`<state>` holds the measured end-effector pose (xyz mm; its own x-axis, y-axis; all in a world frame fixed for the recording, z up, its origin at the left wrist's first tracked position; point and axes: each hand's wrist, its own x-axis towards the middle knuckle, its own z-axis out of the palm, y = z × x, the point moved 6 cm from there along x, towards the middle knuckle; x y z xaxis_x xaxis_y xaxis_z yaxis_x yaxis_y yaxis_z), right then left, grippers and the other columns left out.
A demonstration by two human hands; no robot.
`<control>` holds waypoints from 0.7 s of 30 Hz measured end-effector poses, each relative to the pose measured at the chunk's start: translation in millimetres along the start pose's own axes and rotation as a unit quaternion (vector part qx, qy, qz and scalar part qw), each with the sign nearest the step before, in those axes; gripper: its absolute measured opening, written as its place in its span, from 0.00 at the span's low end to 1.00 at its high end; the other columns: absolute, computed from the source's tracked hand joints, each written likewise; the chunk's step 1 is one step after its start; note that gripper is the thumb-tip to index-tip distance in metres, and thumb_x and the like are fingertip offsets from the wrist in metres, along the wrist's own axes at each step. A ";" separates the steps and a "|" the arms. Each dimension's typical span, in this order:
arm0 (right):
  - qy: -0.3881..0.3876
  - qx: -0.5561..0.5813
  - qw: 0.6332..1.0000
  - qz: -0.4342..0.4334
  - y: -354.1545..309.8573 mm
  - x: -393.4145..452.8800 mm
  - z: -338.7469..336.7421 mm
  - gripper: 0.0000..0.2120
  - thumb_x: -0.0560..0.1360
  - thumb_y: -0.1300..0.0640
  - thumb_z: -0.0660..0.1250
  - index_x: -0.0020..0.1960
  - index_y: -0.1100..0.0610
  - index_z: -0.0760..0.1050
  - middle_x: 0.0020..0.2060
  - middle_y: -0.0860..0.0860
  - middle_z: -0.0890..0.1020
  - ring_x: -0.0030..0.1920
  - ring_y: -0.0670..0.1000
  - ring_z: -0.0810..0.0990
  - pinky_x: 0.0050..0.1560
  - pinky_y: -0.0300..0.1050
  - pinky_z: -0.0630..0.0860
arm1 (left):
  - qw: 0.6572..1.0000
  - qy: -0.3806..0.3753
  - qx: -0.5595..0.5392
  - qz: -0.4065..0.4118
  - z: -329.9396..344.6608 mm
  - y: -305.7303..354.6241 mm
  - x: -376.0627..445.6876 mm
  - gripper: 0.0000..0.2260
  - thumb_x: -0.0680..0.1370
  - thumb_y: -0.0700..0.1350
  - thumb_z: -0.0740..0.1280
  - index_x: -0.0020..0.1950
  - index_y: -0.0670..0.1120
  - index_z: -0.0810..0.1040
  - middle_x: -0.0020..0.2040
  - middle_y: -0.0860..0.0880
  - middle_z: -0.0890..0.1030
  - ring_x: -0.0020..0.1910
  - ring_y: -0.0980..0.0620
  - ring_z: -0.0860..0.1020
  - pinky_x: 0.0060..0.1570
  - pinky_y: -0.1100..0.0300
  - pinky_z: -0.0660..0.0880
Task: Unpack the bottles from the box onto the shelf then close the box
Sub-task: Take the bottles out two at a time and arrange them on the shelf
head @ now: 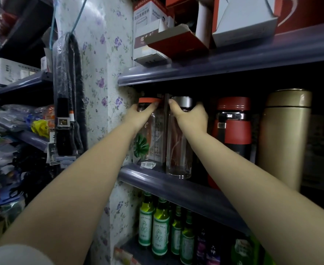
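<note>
— Where are the bottles?

— Two clear ones stand side by side at the left end of the middle shelf (157, 177); the orange-capped bottle (149, 134) sits nearest the flowered wall (103, 54); the silver-capped bottle (179, 142) is just to its right, at the shelf's front edge.

— And the hands?

— The left hand (141, 116) curls its fingers round the orange-capped bottle just under the cap; the right hand (191, 116) grips the silver-capped one near the top.

— Anything alongside?

— A red flask (233, 127) and a gold flask (285, 138) stand to the right; green bottles (160, 226) fill the shelf below; the box is out of sight.
</note>
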<state>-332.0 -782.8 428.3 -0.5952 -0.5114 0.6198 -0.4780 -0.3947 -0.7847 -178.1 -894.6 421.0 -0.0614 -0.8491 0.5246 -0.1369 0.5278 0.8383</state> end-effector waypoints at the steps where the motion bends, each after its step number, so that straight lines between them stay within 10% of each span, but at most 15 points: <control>1: -0.002 0.001 1.000 -0.001 0.1 -0.5 -0.5 0.32 0.66 0.40 0.72 0.60 0.61 0.72 0.55 0.57 0.80 0.56 0.57 0.79 0.52 0.43 0.74 | 1.000 0.005 -0.003 0.002 0.7 -0.8 -1.3 0.31 0.73 0.63 0.68 0.70 0.47 0.70 0.58 0.51 0.74 0.57 0.51 0.73 0.56 0.57 0.69; 21: -0.050 -0.034 0.998 -0.004 30.0 -36.2 -2.0 0.39 0.70 0.42 0.71 0.72 0.59 0.60 0.68 0.56 0.70 0.67 0.57 0.70 0.60 0.47 0.69 | 0.998 -0.035 -0.022 0.036 7.5 -43.9 -46.7 0.41 0.73 0.55 0.71 0.78 0.52 0.49 0.76 0.49 0.63 0.73 0.50 0.63 0.69 0.53 0.61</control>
<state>-326.1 -774.6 382.4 -0.5257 -0.5828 0.6197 -0.5279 -0.3477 -0.7748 -176.7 -878.2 358.6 -0.1381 -0.8074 0.5736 -0.0853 0.5867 0.8053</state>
